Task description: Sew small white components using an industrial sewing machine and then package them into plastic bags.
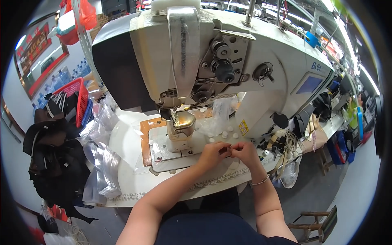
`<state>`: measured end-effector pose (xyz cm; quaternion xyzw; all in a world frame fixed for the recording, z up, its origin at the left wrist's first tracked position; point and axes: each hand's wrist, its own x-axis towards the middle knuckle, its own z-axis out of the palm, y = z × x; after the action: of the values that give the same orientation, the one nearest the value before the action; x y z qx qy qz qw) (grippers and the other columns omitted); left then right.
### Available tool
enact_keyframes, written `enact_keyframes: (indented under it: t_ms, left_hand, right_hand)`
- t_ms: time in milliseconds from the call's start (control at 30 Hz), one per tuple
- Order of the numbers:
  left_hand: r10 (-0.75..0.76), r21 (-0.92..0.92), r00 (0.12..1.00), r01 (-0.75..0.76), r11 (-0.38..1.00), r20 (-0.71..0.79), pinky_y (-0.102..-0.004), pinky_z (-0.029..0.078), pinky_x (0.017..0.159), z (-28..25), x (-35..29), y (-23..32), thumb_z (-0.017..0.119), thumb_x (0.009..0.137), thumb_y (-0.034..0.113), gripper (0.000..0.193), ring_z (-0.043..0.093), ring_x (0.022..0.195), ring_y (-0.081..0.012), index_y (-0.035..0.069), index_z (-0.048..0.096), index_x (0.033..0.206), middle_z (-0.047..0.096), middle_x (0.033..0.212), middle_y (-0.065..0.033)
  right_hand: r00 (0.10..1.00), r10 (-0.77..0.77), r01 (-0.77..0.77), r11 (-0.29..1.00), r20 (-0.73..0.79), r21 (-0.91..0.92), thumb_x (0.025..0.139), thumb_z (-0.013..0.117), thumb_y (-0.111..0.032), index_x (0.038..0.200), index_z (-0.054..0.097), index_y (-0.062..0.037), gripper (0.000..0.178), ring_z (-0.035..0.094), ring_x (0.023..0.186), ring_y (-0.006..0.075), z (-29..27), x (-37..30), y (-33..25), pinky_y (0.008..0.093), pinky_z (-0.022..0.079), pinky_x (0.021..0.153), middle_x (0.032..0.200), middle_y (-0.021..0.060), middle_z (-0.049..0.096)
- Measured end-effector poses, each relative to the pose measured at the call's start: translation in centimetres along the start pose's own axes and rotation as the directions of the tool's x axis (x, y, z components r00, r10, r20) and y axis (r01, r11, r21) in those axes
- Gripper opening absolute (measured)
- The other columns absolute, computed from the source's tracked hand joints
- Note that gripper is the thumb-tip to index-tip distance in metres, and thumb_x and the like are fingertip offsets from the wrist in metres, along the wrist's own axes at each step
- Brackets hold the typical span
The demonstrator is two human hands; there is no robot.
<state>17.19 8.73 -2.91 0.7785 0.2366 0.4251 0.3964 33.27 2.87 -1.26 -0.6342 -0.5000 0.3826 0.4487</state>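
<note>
My left hand (213, 155) and my right hand (244, 153) meet over the white table, just right of the metal plate under the sewing machine head. Both are closed, fingertips pinched close together. Something small and dark may be between them, but it is too small to make out. The large white sewing machine (261, 53) stands in front of me. Its needle area and a brass-coloured part (184, 121) sit left of my hands. Several small white round pieces (224, 134) lie just beyond my fingers, by a crumpled clear plastic bag (222, 114).
Stacked clear plastic sheets or bags (104, 167) and a heap of dark fabric pieces (57, 163) lie at the left, beside a red basket (77, 90). Cords and small parts (286, 143) crowd the table's right end. A measuring tape (220, 178) runs along the front edge. A wooden stool (316, 224) stands lower right.
</note>
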Motion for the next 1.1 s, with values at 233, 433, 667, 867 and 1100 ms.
enact_keyframes:
  t_ms: [233, 433, 667, 867, 1100]
  left_hand:
    - [-0.067, 0.058, 0.997, 0.068, 0.996, -0.028, -0.0309, 0.052, 0.069, -0.5, -0.1, -3.3, 0.066, 0.074, 0.002, 0.024, 0.064, 0.079, -0.0264, 0.000, 0.064, 0.098, 0.064, 0.094, -0.0144]
    - [-0.271, -0.332, 0.960, 0.234, 0.914, -0.068, -0.0273, 0.051, 0.067, -1.1, -1.5, 2.5, 0.065, 0.077, 0.006, 0.022, 0.064, 0.077, -0.0206, 0.001, 0.062, 0.099, 0.062, 0.096, -0.0151]
    - [-0.112, 0.100, 0.963, 0.140, 0.985, -0.244, -0.0293, 0.049, 0.063, -7.5, -7.8, 3.8, 0.062, 0.079, 0.006, 0.021, 0.063, 0.071, -0.0230, 0.003, 0.062, 0.100, 0.064, 0.082, -0.0122]
    - [0.301, 0.810, 0.774, 0.425, 0.404, -0.557, -0.0362, 0.047, 0.066, -26.3, -14.6, 9.8, 0.064, 0.073, 0.008, 0.006, 0.057, 0.075, -0.0280, 0.006, 0.064, 0.079, 0.061, 0.079, -0.0103]
    - [-0.195, 0.553, 0.601, 0.794, 0.252, -0.775, -0.0378, 0.047, 0.071, -29.9, -18.0, 9.9, 0.070, 0.072, 0.028, 0.022, 0.058, 0.080, -0.0286, 0.007, 0.069, 0.077, 0.060, 0.083, -0.0101]
  right_hand:
    - [0.975, 0.005, 0.045, 0.974, -0.222, 0.221, 0.078, 0.060, -0.005, 0.080, 0.062, 0.0038, 0.010, 0.059, 0.058, 0.0113, 1.2, 0.7, -0.1, 0.0225, 0.048, 0.055, 0.067, 0.0068, 0.062]
    - [0.995, -0.045, 0.065, 0.965, -0.084, 0.255, 0.080, 0.057, -0.007, 0.083, 0.059, 0.0004, 0.008, 0.058, 0.058, 0.0127, 1.8, -1.3, -0.6, 0.0228, 0.049, 0.056, 0.071, 0.0069, 0.061]
    - [0.969, -0.130, 0.079, 0.968, 0.210, 0.237, 0.082, 0.063, -0.007, 0.083, 0.060, 0.0025, 0.010, 0.061, 0.062, 0.0121, 8.8, -3.6, -2.6, 0.0235, 0.050, 0.059, 0.069, 0.0072, 0.063]
    - [0.974, -0.115, 0.053, 0.955, 0.197, 0.292, 0.080, 0.065, -0.006, 0.081, 0.060, 0.0014, 0.010, 0.061, 0.062, 0.0117, 10.3, -3.9, -3.3, 0.0229, 0.050, 0.059, 0.068, 0.0070, 0.063]
    - [0.950, -0.083, -0.013, 0.953, 0.301, 0.304, 0.080, 0.065, -0.005, 0.081, 0.060, 0.0012, 0.009, 0.061, 0.063, 0.0111, 11.8, -4.2, -3.4, 0.0225, 0.050, 0.060, 0.069, 0.0069, 0.063]
